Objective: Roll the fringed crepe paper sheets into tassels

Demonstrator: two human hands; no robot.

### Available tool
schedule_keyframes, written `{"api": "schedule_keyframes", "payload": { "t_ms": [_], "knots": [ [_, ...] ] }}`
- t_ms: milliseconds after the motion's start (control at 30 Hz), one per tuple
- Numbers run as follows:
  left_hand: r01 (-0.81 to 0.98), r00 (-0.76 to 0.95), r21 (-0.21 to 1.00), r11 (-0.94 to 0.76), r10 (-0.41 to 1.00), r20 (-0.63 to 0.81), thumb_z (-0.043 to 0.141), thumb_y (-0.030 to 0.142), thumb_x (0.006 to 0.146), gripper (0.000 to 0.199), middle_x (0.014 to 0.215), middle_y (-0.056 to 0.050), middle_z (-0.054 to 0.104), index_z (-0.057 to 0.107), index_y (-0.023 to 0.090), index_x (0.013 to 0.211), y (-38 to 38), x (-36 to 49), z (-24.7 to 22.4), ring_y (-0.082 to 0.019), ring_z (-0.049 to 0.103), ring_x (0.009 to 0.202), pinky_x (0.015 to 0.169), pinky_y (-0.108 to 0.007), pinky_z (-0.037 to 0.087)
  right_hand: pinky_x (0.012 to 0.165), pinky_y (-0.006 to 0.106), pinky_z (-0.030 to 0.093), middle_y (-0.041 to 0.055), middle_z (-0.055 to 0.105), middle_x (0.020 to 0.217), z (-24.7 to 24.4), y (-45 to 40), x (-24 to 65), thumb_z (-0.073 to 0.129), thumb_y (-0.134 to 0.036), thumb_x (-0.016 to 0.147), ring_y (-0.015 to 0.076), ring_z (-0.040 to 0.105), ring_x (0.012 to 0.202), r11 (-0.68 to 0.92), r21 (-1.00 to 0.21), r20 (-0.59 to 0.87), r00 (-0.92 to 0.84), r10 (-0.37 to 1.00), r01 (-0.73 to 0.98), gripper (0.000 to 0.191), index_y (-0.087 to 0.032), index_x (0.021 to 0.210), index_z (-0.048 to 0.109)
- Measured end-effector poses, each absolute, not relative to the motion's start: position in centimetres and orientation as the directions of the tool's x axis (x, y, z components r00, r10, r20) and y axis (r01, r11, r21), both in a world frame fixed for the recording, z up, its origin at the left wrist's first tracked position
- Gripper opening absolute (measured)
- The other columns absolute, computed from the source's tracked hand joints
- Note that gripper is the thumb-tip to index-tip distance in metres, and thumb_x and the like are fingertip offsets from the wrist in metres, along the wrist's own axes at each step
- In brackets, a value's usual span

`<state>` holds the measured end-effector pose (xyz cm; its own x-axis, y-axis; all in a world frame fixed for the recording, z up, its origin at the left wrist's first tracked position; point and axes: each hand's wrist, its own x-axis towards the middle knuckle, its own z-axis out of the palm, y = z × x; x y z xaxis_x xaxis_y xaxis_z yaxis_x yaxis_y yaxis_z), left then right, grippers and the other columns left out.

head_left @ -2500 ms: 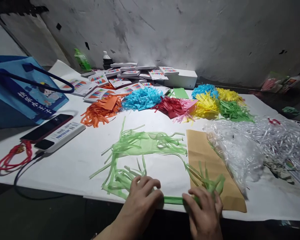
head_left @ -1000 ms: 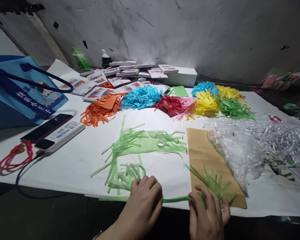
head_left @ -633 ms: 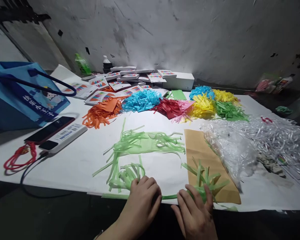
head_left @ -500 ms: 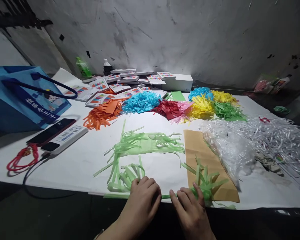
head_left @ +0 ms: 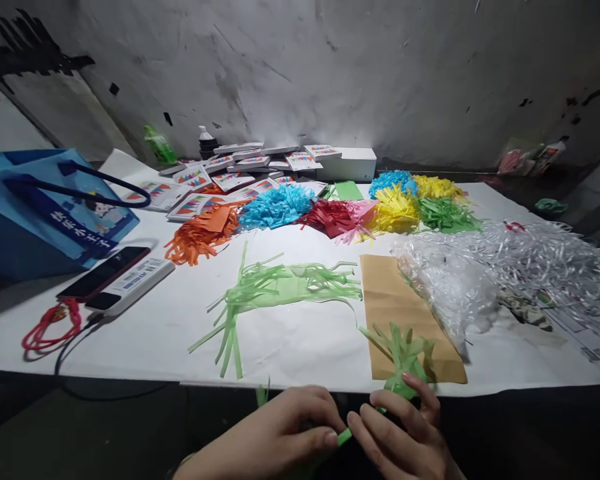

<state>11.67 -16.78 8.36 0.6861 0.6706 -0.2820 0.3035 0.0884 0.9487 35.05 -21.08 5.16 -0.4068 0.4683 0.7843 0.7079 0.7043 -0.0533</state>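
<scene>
Below the table's front edge, my left hand (head_left: 293, 433) pinches a narrow rolled band of green tissue paper. My right hand (head_left: 405, 430) is closed round the same band, to the right. Beyond its fingers the green fringe (head_left: 405, 357) fans out over a brown paper sheet (head_left: 387, 300). A bit of fringe also shows behind my left hand. Another fringed green tissue piece (head_left: 285, 287) lies flat on the white-covered table, its strips spread to the left and right.
A blue bag (head_left: 55, 207), a phone (head_left: 105, 273) and a white power bank (head_left: 130, 287) are on the left. Coloured tassels (head_left: 280, 205) and flat packets (head_left: 235, 180) line the back. Clear plastic (head_left: 445, 280) and silvery strips (head_left: 545, 267) lie on the right.
Both hands have drawn the green rolled band off the table edge, down and toward me. The fringe at its left end has left the tabletop. The view has shifted slightly.
</scene>
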Motion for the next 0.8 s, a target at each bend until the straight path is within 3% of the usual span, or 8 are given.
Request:
{"api": "schedule_keyframes", "payload": {
  "t_ms": [67,133,267,367,433,633,733,800],
  "knots": [
    [0.158,0.776,0.911,0.381,0.523,-0.353,0.077,0.043,0.079,0.027,0.081,-0.003,0.068,0.077,0.016,0.081,-15.9,13.5,7.4,-0.019,0.060,0.078,0.077,-0.028,0.045,0.118,0.043,0.026,-0.0032,0.075,0.082,5.6,-20.9,35.0,0.039,-0.011,0.105,0.0130,0.070,0.086,0.721,-0.030,0.812,-0.404,0.422,0.692,0.034,-0.018,0.100,0.072],
    [0.042,0.789,0.826,0.562,0.488,-0.373,0.088,0.043,0.066,0.033,0.070,-0.002,0.067,0.076,0.013,0.072,-15.6,15.1,6.0,-0.015,0.057,0.067,0.070,-0.024,0.043,0.114,0.040,0.031,-0.0024,0.074,0.077,5.7,-20.8,35.1,0.042,-0.011,0.104,0.0120,0.070,0.079,0.731,-0.056,0.822,-0.384,0.421,0.680,0.030,-0.016,0.099,0.071],
    [-0.028,0.723,0.730,0.683,0.518,-0.457,0.098,0.035,0.045,0.038,0.054,-0.002,0.065,0.075,0.010,0.061,-16.3,16.8,3.7,-0.010,0.052,0.047,0.051,-0.020,0.034,0.109,0.039,0.036,-0.0043,0.070,0.068,5.2,-21.5,35.7,0.049,-0.012,0.101,0.0103,0.067,0.066,0.696,-0.171,0.850,-0.253,0.463,0.697,0.021,-0.016,0.095,0.069],
    [-0.052,0.682,0.700,0.713,0.537,-0.497,0.099,0.033,0.040,0.039,0.050,-0.003,0.065,0.073,0.011,0.058,-17.0,17.3,3.2,-0.012,0.054,0.045,0.048,-0.020,0.032,0.112,0.040,0.031,-0.0049,0.072,0.070,4.8,-22.1,36.0,0.046,-0.014,0.101,0.0117,0.069,0.070,0.665,-0.099,0.850,-0.285,0.444,0.740,0.025,-0.018,0.093,0.070],
    [-0.082,0.677,0.695,0.714,0.552,-0.487,0.100,0.031,0.040,0.038,0.053,-0.002,0.066,0.074,0.012,0.059,-17.1,17.5,3.1,-0.012,0.055,0.047,0.049,-0.021,0.034,0.112,0.039,0.031,-0.0060,0.072,0.070,4.6,-22.3,36.0,0.048,-0.013,0.099,0.0116,0.069,0.070,0.647,-0.077,0.859,-0.279,0.429,0.759,0.024,-0.019,0.090,0.069],
    [-0.122,0.748,0.876,0.466,0.624,-0.228,0.097,0.038,0.056,0.031,0.066,-0.004,0.068,0.079,0.014,0.063,-16.3,17.5,2.3,-0.013,0.056,0.063,0.062,-0.023,0.040,0.099,0.038,0.044,-0.0074,0.067,0.067,2.8,-22.5,34.8,0.056,-0.002,0.082,0.0105,0.066,0.061,0.641,-0.298,0.869,-0.078,0.489,0.707,0.022,-0.022,0.088,0.064],
    [-0.189,0.726,0.923,0.336,0.681,-0.099,0.094,0.041,0.062,0.026,0.070,-0.004,0.069,0.080,0.019,0.066,-16.1,17.8,2.2,-0.016,0.059,0.069,0.067,-0.025,0.042,0.088,0.039,0.053,-0.0029,0.067,0.070,1.3,-22.5,34.2,0.052,-0.016,0.095,0.0137,0.067,0.062,0.609,-0.330,0.887,0.017,0.461,0.721,0.016,-0.021,0.102,0.065],
    [-0.196,0.701,0.951,0.240,0.713,-0.035,0.089,0.044,0.070,0.024,0.075,-0.004,0.071,0.081,0.021,0.071,-16.3,18.1,2.9,-0.018,0.060,0.074,0.072,-0.028,0.044,0.085,0.041,0.056,0.0007,0.069,0.074,0.7,-22.5,34.3,0.047,-0.033,0.103,0.0162,0.069,0.067,0.590,-0.322,0.893,0.030,0.449,0.740,0.023,-0.020,0.113,0.063]
  ]
}}
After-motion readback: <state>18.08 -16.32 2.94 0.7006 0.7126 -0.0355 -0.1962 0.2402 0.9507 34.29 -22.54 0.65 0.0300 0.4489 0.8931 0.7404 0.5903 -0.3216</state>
